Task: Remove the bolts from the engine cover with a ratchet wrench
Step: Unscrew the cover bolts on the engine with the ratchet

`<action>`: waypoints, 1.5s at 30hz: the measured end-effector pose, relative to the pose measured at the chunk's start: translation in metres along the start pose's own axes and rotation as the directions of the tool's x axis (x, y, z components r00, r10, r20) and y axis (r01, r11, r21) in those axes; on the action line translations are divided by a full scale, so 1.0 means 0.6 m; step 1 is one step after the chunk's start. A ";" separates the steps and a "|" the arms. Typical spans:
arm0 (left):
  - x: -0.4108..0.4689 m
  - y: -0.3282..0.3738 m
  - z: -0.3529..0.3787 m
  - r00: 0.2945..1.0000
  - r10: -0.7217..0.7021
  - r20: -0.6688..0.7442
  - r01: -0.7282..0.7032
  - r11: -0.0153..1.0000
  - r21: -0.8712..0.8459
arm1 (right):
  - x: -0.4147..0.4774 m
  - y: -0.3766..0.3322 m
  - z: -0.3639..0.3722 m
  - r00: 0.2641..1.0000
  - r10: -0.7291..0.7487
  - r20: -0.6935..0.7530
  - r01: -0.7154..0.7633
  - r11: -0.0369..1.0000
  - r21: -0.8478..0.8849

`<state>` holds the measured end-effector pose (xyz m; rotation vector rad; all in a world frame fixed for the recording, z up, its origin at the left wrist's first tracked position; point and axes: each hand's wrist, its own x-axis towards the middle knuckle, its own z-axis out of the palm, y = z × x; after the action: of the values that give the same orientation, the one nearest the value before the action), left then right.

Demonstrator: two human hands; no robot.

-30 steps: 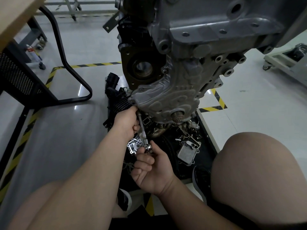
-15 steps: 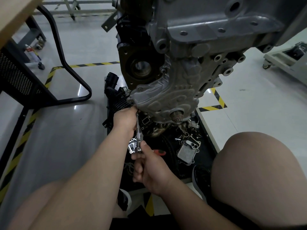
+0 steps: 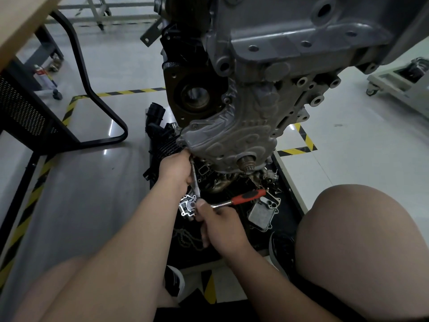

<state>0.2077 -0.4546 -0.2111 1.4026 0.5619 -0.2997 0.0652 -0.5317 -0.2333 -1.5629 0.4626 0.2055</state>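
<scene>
The floor (image 3: 92, 194) is pale grey and glossy, catching bright streaks of light beside the black tubular frame (image 3: 102, 108) of a workbench on the left. That bench has a light wooden top (image 3: 21, 26) and a black perforated panel (image 3: 21, 112) beneath it. Yellow-and-black hazard tape (image 3: 130, 91) runs in lines across the floor. A small can (image 3: 44, 77) stands low near a bench castor. At the far right sits a white trolley (image 3: 394, 82) on castors; a pale metal rack frame (image 3: 99, 12) crosses the top.

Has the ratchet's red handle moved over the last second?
Yes. The red handle has swung rightward, out from under the right hand, toward the silver finned block.
</scene>
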 end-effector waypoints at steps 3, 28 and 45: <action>-0.005 0.008 -0.001 0.996 -0.074 0.050 0.076 0.997 -0.028 | -0.003 -0.008 0.010 0.962 0.228 0.153 -0.271 0.881 0.387; -0.021 0.023 -0.008 0.965 -0.187 0.182 0.201 0.978 -0.063 | -0.019 -0.031 0.013 0.771 0.200 0.604 -0.624 0.428 0.654; -0.049 -0.021 -0.048 0.953 0.213 0.214 -0.300 0.759 0.578 | -0.015 -0.022 0.027 0.888 0.309 0.340 -0.455 0.695 0.557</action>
<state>0.1712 -0.4324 -0.2081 2.0447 0.1420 -0.3674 0.0652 -0.5145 -0.2183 -0.7541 0.6072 0.4942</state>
